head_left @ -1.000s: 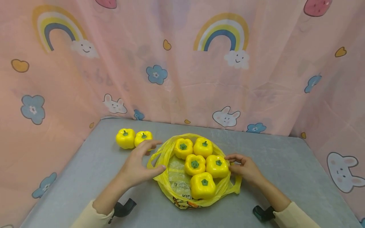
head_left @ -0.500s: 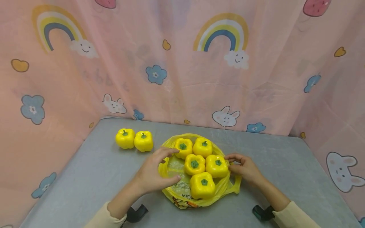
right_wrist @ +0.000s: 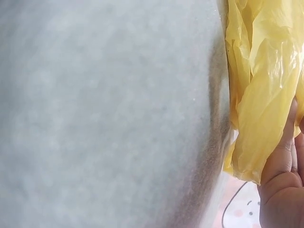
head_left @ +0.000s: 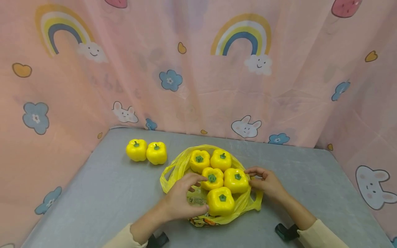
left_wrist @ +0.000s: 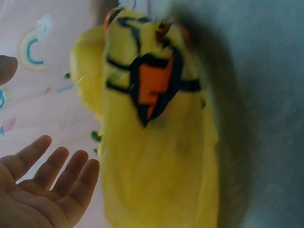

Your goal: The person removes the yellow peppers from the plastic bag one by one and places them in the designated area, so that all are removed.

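A yellow plastic bag [head_left: 178, 167] lies on the table with its mouth spread wide. Several yellow bell peppers [head_left: 220, 203] with green stems sit inside it. My left hand [head_left: 182, 199] is over the bag's left part, fingers spread and thumb apart, its fingertips close to the middle and front peppers. In the left wrist view that hand [left_wrist: 52, 190] shows loosely bent fingers with nothing in them, beside the bag's printed side [left_wrist: 161, 156]. At the right rim, my right hand [head_left: 268, 183] pinches the bag's edge; the right wrist view shows its fingers [right_wrist: 280, 166] against the yellow film.
Two more yellow bell peppers, a left one [head_left: 136, 150] and a right one [head_left: 156, 153], stand side by side on the grey table [head_left: 310, 179], behind and left of the bag. A pink printed curtain [head_left: 198, 103] encloses the table at the back and sides.
My left hand has moved right and toward the front, from beside the two outer peppers to over the bag's left part. The right hand stays at the rim.
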### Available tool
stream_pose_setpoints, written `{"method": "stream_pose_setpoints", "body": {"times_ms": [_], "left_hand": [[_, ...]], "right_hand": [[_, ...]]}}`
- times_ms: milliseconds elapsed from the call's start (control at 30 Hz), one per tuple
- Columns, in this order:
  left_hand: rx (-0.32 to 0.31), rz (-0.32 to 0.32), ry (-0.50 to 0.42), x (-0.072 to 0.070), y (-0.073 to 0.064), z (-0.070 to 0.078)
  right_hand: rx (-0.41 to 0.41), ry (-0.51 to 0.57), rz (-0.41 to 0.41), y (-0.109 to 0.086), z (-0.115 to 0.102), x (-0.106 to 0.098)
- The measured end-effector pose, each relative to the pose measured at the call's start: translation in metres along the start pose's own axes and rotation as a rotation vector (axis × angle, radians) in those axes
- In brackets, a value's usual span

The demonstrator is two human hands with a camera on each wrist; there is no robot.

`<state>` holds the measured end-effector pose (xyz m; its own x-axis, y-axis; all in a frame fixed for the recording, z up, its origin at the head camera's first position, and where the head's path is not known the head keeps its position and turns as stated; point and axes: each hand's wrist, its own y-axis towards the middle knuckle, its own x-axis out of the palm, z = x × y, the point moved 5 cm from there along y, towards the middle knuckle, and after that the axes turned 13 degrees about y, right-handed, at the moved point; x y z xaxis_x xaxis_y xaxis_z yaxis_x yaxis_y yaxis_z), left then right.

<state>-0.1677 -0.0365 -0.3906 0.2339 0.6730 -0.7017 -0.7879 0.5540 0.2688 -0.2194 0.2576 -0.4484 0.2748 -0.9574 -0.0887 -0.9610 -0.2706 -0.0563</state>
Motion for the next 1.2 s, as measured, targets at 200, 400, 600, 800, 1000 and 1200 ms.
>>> {"method": "stream_pose_setpoints", "body": {"times_ms": [200,400,600,800,1000,1200], "left_hand": [[-0.002,-0.043,0.058,0.014,0.0,-0.002],[-0.01,-0.026,0.126,0.023,0.002,-0.001],[-0.04,0.019,0.201,0.03,0.004,0.0],[-0.079,0.016,0.213,0.037,0.005,-0.001],[-0.083,0.009,0.251,0.041,0.007,0.0],[-0.086,0.005,0.258,0.043,0.007,0.002]], "right_hand": [[0.01,-0.001,0.01,0.0,0.001,0.0],[0.011,-0.016,0.009,0.001,0.001,0.0],[-0.007,-0.022,0.006,0.0,-0.001,0.0],[-0.012,-0.025,-0.005,0.0,-0.002,0.001],[-0.007,-0.04,-0.004,0.001,-0.001,0.0],[-0.015,-0.045,0.0,0.0,-0.001,0.0]]}}
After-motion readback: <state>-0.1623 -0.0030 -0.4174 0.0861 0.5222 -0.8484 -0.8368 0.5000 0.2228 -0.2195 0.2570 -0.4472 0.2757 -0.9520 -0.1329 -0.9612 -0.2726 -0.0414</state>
